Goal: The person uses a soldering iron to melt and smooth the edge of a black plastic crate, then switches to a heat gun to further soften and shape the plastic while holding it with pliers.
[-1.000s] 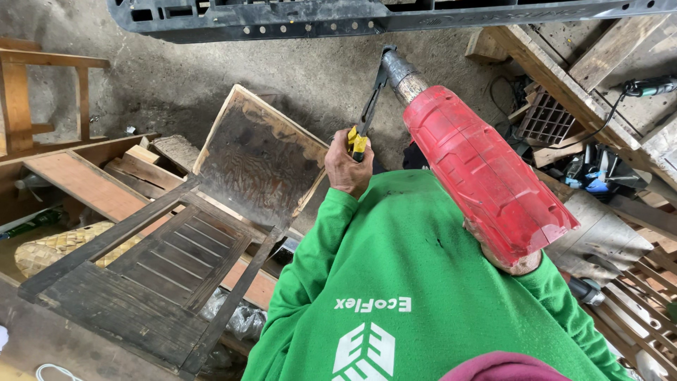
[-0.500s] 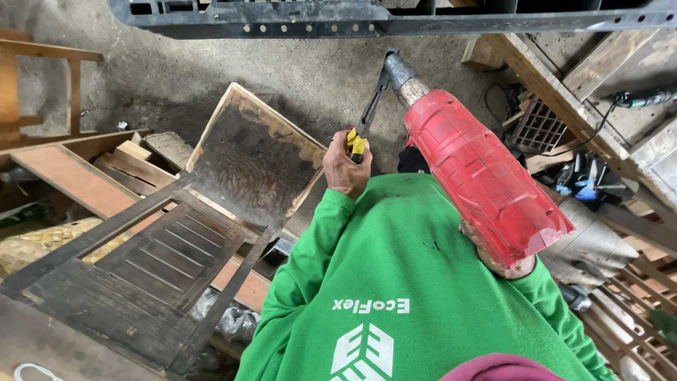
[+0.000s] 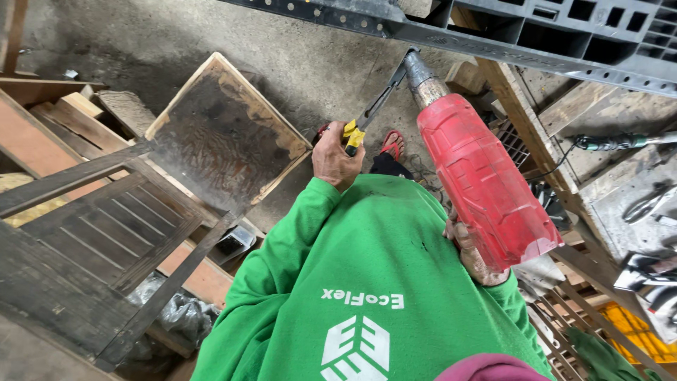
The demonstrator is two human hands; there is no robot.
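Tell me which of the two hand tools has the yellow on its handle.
The slim dark scraper in the left hand: yellow at its grip. The heat gun in the right hand is red-bodied.

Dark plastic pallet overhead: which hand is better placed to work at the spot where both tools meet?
Left, probably. The left hand holds the yellow-handled pliers with their tip at the pallet edge. The right hand is taken up gripping the red heat gun, whose nozzle points at the same spot.

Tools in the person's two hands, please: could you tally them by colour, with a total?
Red: 1, the heat gun in the right hand.
Yellow-handled: 1, the scraper in the left hand.
Total: 2, both tips up at the black plastic pallet.
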